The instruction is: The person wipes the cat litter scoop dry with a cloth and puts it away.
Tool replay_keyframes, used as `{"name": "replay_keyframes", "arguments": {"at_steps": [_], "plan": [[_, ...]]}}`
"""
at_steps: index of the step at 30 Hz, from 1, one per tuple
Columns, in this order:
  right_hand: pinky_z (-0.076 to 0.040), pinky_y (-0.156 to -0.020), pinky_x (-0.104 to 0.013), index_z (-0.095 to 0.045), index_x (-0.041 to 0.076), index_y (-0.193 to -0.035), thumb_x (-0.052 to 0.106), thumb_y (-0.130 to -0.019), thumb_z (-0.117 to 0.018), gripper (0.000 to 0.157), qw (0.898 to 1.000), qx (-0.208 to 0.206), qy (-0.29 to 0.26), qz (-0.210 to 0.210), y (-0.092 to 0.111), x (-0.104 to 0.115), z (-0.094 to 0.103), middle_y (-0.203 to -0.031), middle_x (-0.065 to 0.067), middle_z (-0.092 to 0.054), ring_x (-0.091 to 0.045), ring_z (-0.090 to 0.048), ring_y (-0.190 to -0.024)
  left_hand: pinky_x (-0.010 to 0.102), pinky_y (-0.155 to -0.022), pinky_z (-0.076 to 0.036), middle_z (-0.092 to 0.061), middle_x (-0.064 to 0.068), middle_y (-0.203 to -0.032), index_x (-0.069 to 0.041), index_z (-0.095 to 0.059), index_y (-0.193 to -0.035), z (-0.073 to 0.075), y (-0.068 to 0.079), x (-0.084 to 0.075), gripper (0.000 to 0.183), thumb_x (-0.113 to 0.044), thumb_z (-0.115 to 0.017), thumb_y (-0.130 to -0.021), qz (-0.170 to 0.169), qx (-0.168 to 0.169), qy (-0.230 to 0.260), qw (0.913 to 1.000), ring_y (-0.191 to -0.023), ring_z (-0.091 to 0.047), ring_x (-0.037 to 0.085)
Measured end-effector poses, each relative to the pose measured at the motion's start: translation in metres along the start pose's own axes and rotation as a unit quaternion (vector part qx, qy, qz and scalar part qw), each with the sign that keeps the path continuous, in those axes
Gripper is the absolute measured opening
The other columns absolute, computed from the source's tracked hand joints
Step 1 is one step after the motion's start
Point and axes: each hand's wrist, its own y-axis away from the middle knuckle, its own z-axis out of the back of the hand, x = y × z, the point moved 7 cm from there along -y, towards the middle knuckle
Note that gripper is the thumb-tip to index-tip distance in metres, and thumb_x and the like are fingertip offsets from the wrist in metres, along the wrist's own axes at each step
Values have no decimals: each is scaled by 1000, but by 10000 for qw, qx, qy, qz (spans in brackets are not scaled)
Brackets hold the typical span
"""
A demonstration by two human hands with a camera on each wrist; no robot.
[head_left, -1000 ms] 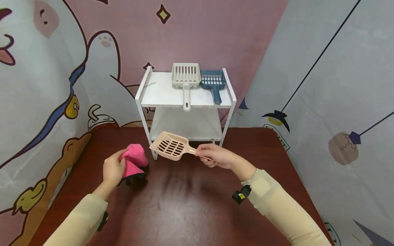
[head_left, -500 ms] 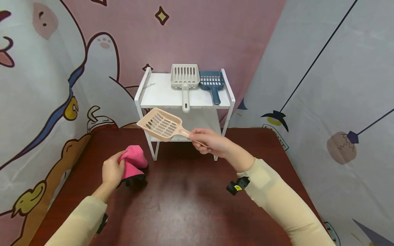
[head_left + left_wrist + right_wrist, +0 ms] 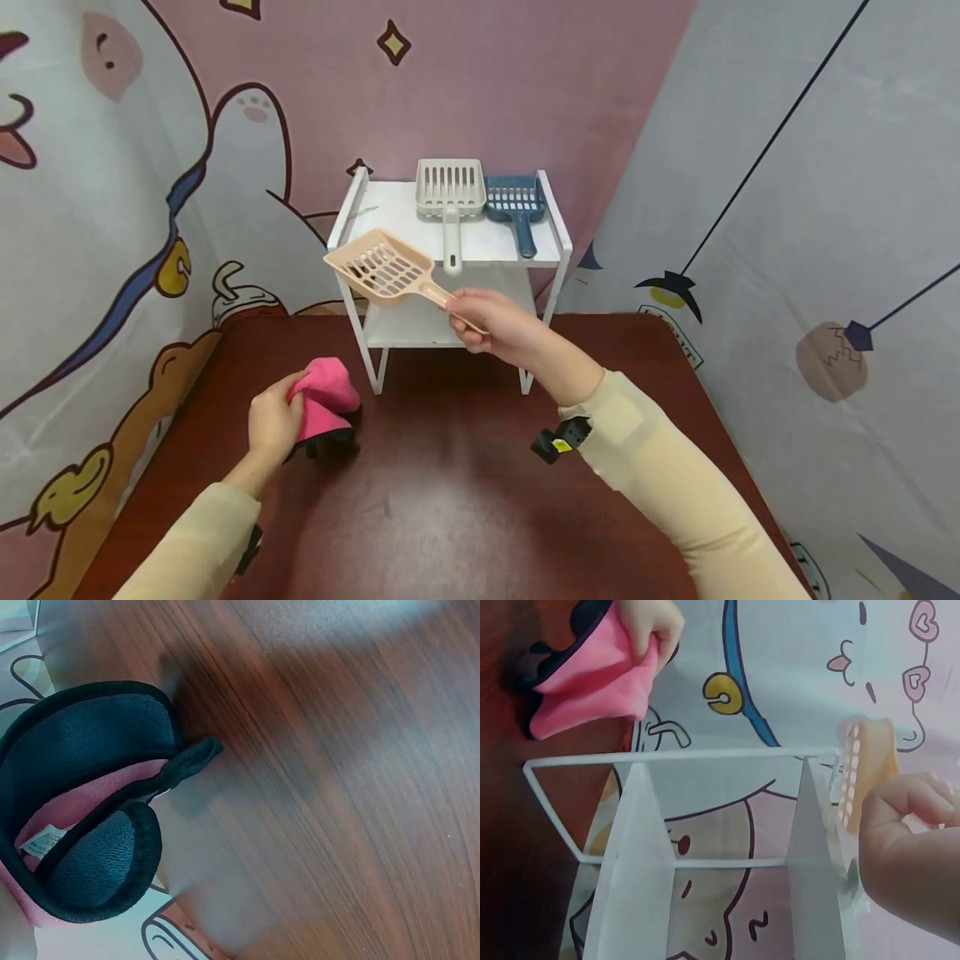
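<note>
My right hand (image 3: 498,325) pinches the handle of a peach slotted litter scoop (image 3: 386,271), its head pointing left and raised before the shelf's top board. In the right wrist view that scoop (image 3: 870,769) appears edge-on beyond the hand (image 3: 915,840). My left hand (image 3: 274,417) grips a bunched pink cloth (image 3: 326,396) with black edging, held over the table at left. From the left wrist, the cloth (image 3: 90,731) shows its dark fleecy underside and a small white tag. A white litter scoop (image 3: 451,192) and a blue litter scoop (image 3: 516,204) lie side by side on the shelf.
A small white two-tier shelf (image 3: 397,218) stands at the back of the dark brown wooden table (image 3: 450,500). Cartoon-printed cloth walls (image 3: 525,83) enclose the table at the back and both sides.
My right hand has lifted the peach scoop upward and a little left, from below the shelf's lower tier to its top board's front edge. The left hand and cloth stay almost still.
</note>
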Motion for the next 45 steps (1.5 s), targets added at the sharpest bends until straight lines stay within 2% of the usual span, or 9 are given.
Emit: {"name": "replay_keyframes", "arguments": {"at_steps": [5,9,16,21,27,31,39,45], "plan": [[-24,-44,-16,-42,5,-90,11,-98,-35,13,9987,-170,-468,107,-6,5,-6,-63,4,-44,-5,-33,-47,45,-65,-45,-67,25,-101,1,-67,-109,-1,1,0,26,1,-57,-85,-58,-7,28,10000,-74,-60,34],[-24,-43,-15,-43,5,-90,10,-99,-34,13,9956,-371,-853,141,-11,6,-9,-65,4,-46,-5,-31,-46,47,-67,-47,-67,25,-101,1,-67,-108,0,2,-1,25,1,-56,-85,-113,-50,52,9999,-77,-62,36],[-23,-45,-16,-50,6,-96,15,-101,-34,19,9848,-913,-1477,102,-16,12,-18,-64,5,-55,-5,-31,-45,49,-70,-48,-67,25,-103,1,-67,-109,0,3,0,25,1,-57,-86,-44,-13,25,10000,-81,-63,38],[-21,-42,-15,-47,6,-99,17,-102,-33,19,9783,-1073,-1773,84,-21,16,-26,-65,5,-52,-3,-29,-42,48,-68,-48,-67,26,-102,1,-67,-108,-1,4,1,25,1,-58,-85,-78,-36,19,10000,-78,-62,37],[-21,-42,-13,-47,5,-100,12,-101,-35,14,9733,-1161,-1975,112,-27,19,-33,-68,4,-49,-2,-28,-44,49,-70,-48,-67,25,-102,1,-67,-109,0,5,1,26,2,-57,-84,-137,-51,28,9999,-82,-63,38],[-22,-43,-13,-46,-1,-115,10,-100,-37,20,9714,-1244,-2021,98,-32,18,-33,-69,4,-49,-2,-30,-46,49,-69,-48,-67,25,-102,1,-67,-109,1,5,1,26,2,-57,-84,-148,-64,8,9999,-82,-63,38],[-30,-48,-14,-44,-7,-129,3,-97,-42,34,9781,-1104,-1762,-45,-42,19,-36,-78,1,-54,-4,-39,-50,50,-72,-49,-67,25,-104,0,-66,-111,-2,7,1,27,2,-58,-85,-97,63,43,9999,-82,-63,38],[-26,-46,-13,-39,-5,-135,2,-97,-42,39,9797,-988,-1742,-116,-50,20,-37,-76,2,-45,-3,-35,-50,50,-73,-49,-66,25,-105,0,-66,-112,-3,8,1,28,2,-58,-85,-77,109,19,9999,-85,-63,38]]}}
